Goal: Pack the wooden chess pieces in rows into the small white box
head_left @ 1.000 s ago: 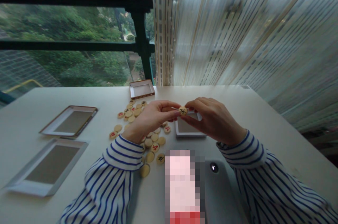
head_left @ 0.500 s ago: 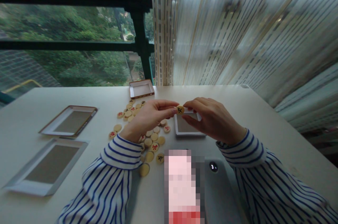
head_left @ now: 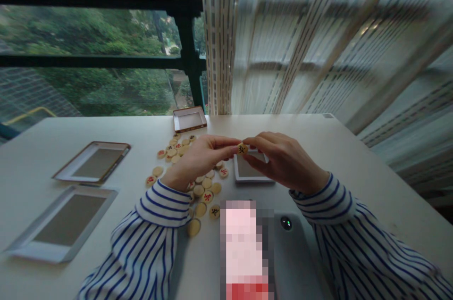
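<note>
My left hand [head_left: 198, 158] and my right hand [head_left: 283, 161] meet above the table, both pinching one round cream game piece [head_left: 242, 148] with a black character on it. The piece hangs just above the near-left corner of a small white box tray [head_left: 247, 175]. Under and around my left wrist lies a scatter of several similar round pieces [head_left: 203, 191], some marked red, some black. Both sleeves are white with blue stripes.
A small brown-rimmed tray [head_left: 189, 119] sits at the table's far edge. Two larger flat trays [head_left: 94, 162] [head_left: 63, 222] lie at the left. A grey device [head_left: 293, 253] with a green light is near me. A window and a striped curtain [head_left: 318, 40] stand behind the white table [head_left: 354, 168].
The piece between my fingers has turned and shifted slightly left. The curtain is swaying. The device's light went from white to green.
</note>
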`<state>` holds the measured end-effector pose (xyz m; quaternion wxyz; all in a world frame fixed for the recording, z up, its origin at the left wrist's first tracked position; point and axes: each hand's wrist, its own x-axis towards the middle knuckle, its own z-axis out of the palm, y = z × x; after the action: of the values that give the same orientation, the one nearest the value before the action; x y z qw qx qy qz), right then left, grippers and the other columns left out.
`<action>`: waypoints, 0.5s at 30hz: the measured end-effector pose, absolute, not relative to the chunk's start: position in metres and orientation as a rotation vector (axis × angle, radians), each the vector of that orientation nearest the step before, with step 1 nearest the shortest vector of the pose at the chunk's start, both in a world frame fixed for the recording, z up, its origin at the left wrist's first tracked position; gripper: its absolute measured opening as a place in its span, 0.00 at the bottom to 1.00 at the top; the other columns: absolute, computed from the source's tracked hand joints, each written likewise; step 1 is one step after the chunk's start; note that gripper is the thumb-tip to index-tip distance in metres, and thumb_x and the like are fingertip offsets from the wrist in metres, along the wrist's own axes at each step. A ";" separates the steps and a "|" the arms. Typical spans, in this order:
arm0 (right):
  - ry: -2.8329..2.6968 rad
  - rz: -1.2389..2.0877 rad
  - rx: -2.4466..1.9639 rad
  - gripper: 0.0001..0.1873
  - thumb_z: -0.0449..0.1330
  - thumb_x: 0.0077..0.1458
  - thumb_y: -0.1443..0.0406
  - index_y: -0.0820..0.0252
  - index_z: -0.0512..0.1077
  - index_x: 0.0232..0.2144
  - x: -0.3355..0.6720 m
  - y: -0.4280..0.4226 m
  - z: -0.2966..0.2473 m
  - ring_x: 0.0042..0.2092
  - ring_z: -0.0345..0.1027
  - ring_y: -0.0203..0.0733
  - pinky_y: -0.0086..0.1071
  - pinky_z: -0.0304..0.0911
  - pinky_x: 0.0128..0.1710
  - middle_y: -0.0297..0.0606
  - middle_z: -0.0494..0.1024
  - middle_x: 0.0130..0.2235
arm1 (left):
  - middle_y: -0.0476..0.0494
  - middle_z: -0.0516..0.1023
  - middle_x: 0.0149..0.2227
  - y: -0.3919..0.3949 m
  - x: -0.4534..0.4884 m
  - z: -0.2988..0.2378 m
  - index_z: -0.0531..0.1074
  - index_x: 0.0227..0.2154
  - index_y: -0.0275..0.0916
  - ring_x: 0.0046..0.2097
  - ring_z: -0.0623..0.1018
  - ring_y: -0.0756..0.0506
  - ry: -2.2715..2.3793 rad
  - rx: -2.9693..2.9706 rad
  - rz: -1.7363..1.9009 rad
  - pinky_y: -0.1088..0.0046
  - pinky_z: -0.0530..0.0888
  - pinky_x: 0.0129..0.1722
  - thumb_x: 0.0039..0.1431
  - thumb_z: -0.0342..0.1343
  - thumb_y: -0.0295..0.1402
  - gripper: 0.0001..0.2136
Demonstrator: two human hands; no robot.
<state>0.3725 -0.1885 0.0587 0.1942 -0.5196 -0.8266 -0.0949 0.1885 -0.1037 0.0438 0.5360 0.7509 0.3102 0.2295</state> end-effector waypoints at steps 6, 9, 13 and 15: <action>-2.329 -0.275 -1.457 0.14 0.51 0.58 0.60 0.62 0.68 0.41 0.373 -0.188 0.058 0.37 0.65 0.40 0.32 0.56 0.37 0.41 0.73 0.35 | 0.44 0.77 0.33 -0.104 0.190 0.043 0.74 0.44 0.38 0.31 0.71 0.50 0.751 1.759 0.538 0.74 0.67 0.30 0.51 0.56 0.43 0.19; -2.323 -0.275 -1.458 0.14 0.51 0.58 0.59 0.62 0.69 0.40 0.373 -0.188 0.058 0.37 0.65 0.40 0.32 0.57 0.37 0.41 0.73 0.35 | 0.44 0.76 0.32 -0.105 0.191 0.043 0.73 0.43 0.37 0.31 0.71 0.50 0.755 1.718 0.546 0.74 0.67 0.30 0.50 0.57 0.42 0.20; -2.307 -0.262 -1.462 0.14 0.51 0.58 0.59 0.62 0.69 0.39 0.373 -0.188 0.058 0.36 0.65 0.39 0.32 0.57 0.37 0.41 0.73 0.34 | 0.43 0.76 0.32 -0.106 0.193 0.044 0.73 0.41 0.35 0.32 0.72 0.50 0.744 1.660 0.568 0.74 0.68 0.30 0.49 0.59 0.40 0.19; -2.303 -0.255 -1.463 0.13 0.51 0.58 0.59 0.62 0.68 0.39 0.374 -0.188 0.058 0.36 0.65 0.39 0.33 0.57 0.37 0.40 0.73 0.35 | 0.44 0.76 0.32 -0.106 0.194 0.043 0.74 0.40 0.34 0.31 0.72 0.51 0.740 1.649 0.579 0.75 0.68 0.30 0.48 0.59 0.40 0.18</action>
<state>0.3738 -0.1878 0.0579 0.1993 -0.5232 -0.8236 -0.0911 0.1940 -0.1064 0.0432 0.5826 0.7062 0.3169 0.2478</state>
